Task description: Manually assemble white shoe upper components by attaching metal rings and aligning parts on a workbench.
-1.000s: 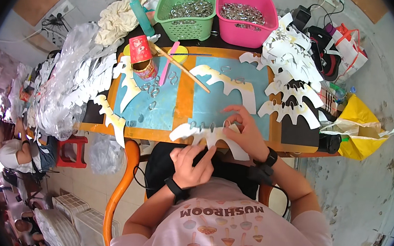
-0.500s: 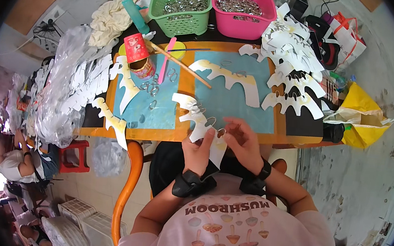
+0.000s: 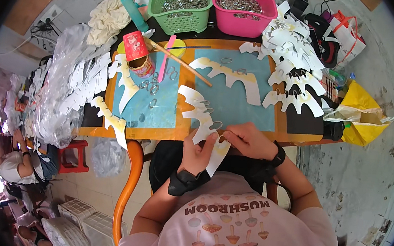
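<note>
A white scalloped strip (image 3: 198,113) with yellowish patches and tab-like teeth hangs over the table's near edge. My left hand (image 3: 197,155) grips its lower part, thumb on top. Oval metal rings (image 3: 216,125) sit along its toothed right side. At that same side, my right hand (image 3: 251,141) is closed, thumb and fingertips pinching the strip's edge; whatever ring is under them is hidden. Another scalloped strip (image 3: 249,83) lies flat on the blue mat (image 3: 255,117) ahead, with loose rings (image 3: 226,61) by it.
A green basket (image 3: 181,20) and a pink basket (image 3: 241,24) of metal rings stand at the back. More white strips (image 3: 295,51) are piled at the right. A wooden stick (image 3: 183,66) lies beside a red paper cup (image 3: 136,44). Far left, another person (image 3: 14,166) sits.
My right hand has turned and closed down onto the strip's edge, where its fingers were looser around a ring. The strip has shifted slightly to the right and tilted.
</note>
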The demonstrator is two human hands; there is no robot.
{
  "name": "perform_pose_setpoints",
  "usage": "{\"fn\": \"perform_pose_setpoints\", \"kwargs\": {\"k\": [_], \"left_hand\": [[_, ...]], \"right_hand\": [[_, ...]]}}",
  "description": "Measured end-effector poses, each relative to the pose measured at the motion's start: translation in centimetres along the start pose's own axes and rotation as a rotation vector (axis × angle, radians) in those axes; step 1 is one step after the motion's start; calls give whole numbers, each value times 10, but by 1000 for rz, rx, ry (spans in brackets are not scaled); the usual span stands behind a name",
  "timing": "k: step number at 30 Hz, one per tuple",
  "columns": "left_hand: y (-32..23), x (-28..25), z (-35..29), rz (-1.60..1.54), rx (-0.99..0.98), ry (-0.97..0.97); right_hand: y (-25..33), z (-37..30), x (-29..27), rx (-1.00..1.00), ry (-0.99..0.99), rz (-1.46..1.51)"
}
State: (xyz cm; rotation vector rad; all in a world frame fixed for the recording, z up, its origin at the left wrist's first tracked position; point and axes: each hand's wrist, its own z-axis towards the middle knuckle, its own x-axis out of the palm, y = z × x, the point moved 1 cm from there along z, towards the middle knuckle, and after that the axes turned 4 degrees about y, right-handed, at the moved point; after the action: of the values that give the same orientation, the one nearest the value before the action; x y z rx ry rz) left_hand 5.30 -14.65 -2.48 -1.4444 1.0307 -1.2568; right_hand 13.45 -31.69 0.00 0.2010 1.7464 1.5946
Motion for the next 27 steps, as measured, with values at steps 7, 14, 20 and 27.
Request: {"fn": "perform_pose_setpoints", "kwargs": {"k": [7,14,20,27], "left_hand": [[2,-3,0,-12,-62,57],[4,4,0,8,-95,-34],[16,2,-11,-373,-23,84],[12,-18,-10,-579,75,18]], "right_hand": [[-2,1,0,-40,4,-45],[2,-8,11,53,-188,64],[22,-3,21,-74,-218,82],[6,-7,23,77,-309,164]]}}
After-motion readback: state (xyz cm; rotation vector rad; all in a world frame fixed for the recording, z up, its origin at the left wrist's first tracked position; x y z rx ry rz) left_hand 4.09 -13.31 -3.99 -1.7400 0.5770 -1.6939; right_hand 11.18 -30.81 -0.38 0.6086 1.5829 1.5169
